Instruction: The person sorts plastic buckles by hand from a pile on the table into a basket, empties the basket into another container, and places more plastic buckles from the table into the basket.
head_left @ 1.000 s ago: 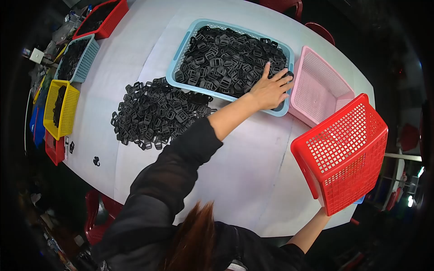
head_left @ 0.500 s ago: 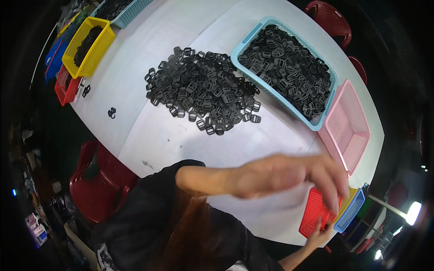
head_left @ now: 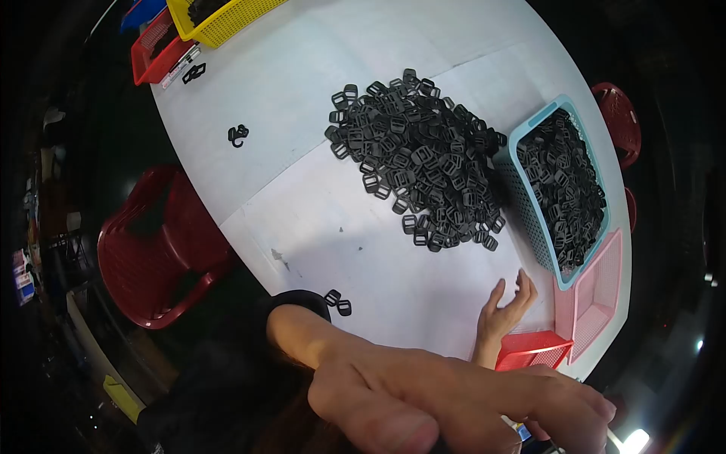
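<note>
My left hand (head_left: 461, 393) is large and close to the camera at the bottom, stretched across to the right. Its fingers reach out, somewhat bent, with the thumb apart, and nothing shows in it. Beyond it, my right hand (head_left: 508, 312) is raised over the white table, fingers spread, holding nothing. It is beside the red basket (head_left: 535, 349), partly hidden behind my left hand. A large pile of black plastic strap buckles (head_left: 423, 163) lies on the table ahead. More of them fill the light blue basket (head_left: 532, 200) to the right.
A pink basket (head_left: 597, 299) stands beyond the red one. Two loose buckles (head_left: 338, 303) lie near my left sleeve. Small black pieces (head_left: 238, 135) lie farther left. Yellow (head_left: 227, 26) and red (head_left: 160, 49) baskets stand at the far left. Dark red chairs (head_left: 162, 246) surround the white table (head_left: 325, 219).
The view has turned, shifting the table and pile rightward. My right hand has left the red basket's edge and risen with fingers spread. My left hand appears lower and larger.
</note>
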`<state>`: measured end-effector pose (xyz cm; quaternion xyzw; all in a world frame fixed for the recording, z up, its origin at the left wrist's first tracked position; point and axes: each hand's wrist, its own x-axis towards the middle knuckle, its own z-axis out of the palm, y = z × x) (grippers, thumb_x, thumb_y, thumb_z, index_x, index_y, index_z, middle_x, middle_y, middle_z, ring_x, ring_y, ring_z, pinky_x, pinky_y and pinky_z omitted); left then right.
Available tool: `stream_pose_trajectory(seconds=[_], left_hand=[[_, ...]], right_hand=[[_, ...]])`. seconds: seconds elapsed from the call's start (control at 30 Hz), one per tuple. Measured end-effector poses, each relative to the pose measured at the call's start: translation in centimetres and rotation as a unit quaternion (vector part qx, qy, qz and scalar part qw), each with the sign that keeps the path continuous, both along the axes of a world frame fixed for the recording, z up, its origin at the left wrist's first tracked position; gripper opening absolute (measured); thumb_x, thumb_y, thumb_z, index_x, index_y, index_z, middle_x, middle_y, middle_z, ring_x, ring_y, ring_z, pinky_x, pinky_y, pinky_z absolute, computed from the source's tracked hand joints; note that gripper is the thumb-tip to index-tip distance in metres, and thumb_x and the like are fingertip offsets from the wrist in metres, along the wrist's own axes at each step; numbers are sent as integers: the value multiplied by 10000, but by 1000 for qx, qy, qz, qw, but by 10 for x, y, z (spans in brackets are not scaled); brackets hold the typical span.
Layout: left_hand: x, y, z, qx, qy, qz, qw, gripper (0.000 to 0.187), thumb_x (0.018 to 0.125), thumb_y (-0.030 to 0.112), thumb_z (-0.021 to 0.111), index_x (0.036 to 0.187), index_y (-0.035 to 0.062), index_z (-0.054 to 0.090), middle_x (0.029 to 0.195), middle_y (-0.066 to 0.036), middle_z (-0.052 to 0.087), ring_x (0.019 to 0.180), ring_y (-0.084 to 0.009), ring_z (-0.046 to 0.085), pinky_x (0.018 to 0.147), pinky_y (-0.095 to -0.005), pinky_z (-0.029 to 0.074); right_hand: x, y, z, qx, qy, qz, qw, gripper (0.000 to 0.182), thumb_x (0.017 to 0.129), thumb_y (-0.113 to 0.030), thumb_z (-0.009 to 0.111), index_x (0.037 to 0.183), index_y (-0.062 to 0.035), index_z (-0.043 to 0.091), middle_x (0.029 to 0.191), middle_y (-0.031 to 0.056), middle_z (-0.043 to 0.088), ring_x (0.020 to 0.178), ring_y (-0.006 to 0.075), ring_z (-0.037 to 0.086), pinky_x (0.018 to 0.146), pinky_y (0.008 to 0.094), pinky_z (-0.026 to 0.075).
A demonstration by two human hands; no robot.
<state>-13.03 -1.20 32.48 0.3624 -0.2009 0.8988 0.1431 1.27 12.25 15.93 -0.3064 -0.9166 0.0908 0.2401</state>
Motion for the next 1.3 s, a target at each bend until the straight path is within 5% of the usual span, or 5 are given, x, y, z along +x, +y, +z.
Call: stream_pose_trajectory(seconds=[0.27, 0.5, 0.6, 0.83, 1.3], left_hand=[[-112, -35, -73, -328, 133, 124, 927, 616, 1008, 452, 280, 1046, 10, 708, 1417, -216, 422, 1384, -401, 291, 1127, -523, 204], [-245, -82, -301, -832, 140, 495, 207, 441, 1008, 380, 395, 1329, 127, 562, 1431, -138, 462, 1413, -388, 278, 1142, -563, 157], [-259, -50, -313, -841, 206, 474, 160, 471, 1003, 377, 396, 1397, 134, 486, 1430, -126, 465, 1422, -347, 279, 1139, -597, 109], [-210, 1, -305, -800, 178, 456, 348, 391, 975, 269, 459, 1291, 63, 561, 1312, -124, 545, 1287, -330, 441, 1099, -505, 274], [1, 30, -293, -792, 83, 428, 427, 422, 879, 134, 575, 1247, -66, 520, 1300, -216, 498, 1189, -387, 476, 1032, -441, 372]], right_hand=[[-321, 60, -67, -199, 23, 302, 932, 162, 886, -113, 615, 1031, -78, 679, 1050, 92, 613, 1052, 286, 564, 904, 364, 450], [-424, 80, -145, -98, -85, 387, 913, 373, 947, -460, 496, 1253, -292, 627, 1388, 2, 532, 1368, 269, 382, 1137, 463, 263], [-403, 59, -141, -54, -123, 400, 907, 446, 932, -588, 453, 1275, -347, 608, 1432, -33, 494, 1424, 238, 293, 1183, 521, 130], [-347, 64, -132, -160, -55, 465, 869, 378, 910, -479, 556, 1136, -213, 702, 1221, -14, 637, 1241, 233, 487, 1058, 417, 346], [-168, 82, -91, -267, -112, 458, 841, 278, 891, -322, 612, 977, -86, 731, 1024, 54, 693, 1009, 254, 601, 902, 363, 456]])
